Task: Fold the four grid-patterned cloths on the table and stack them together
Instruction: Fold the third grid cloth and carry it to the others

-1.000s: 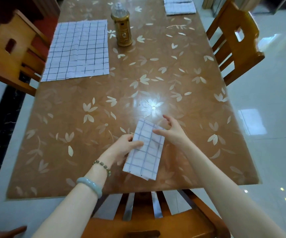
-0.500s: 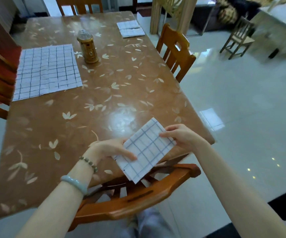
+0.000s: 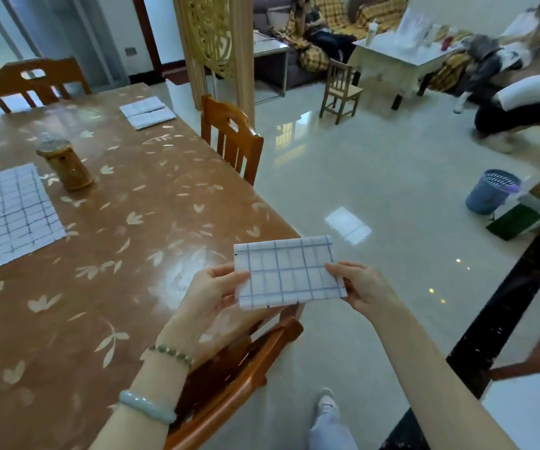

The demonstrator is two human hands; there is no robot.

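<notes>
A small folded white cloth with a blue grid (image 3: pixel 289 271) is held in the air past the table's near right corner. My left hand (image 3: pixel 212 297) pinches its left edge and my right hand (image 3: pixel 361 285) pinches its right edge. An unfolded grid cloth (image 3: pixel 7 216) lies flat at the table's left side. Folded grid cloths (image 3: pixel 147 112) lie together at the far right of the brown leaf-patterned table (image 3: pixel 126 254).
A golden cylindrical jar (image 3: pixel 65 167) stands next to the unfolded cloth. Wooden chairs sit at the near edge (image 3: pixel 239 362), the right side (image 3: pixel 229 138) and the far end (image 3: pixel 31 81). A blue bin (image 3: pixel 492 191) stands on the shiny floor, and a crouching person (image 3: pixel 522 105) is far right.
Both hands lifted the folded cloth off the table and carried it to the right, past the table's corner. My view turned right, toward the room.
</notes>
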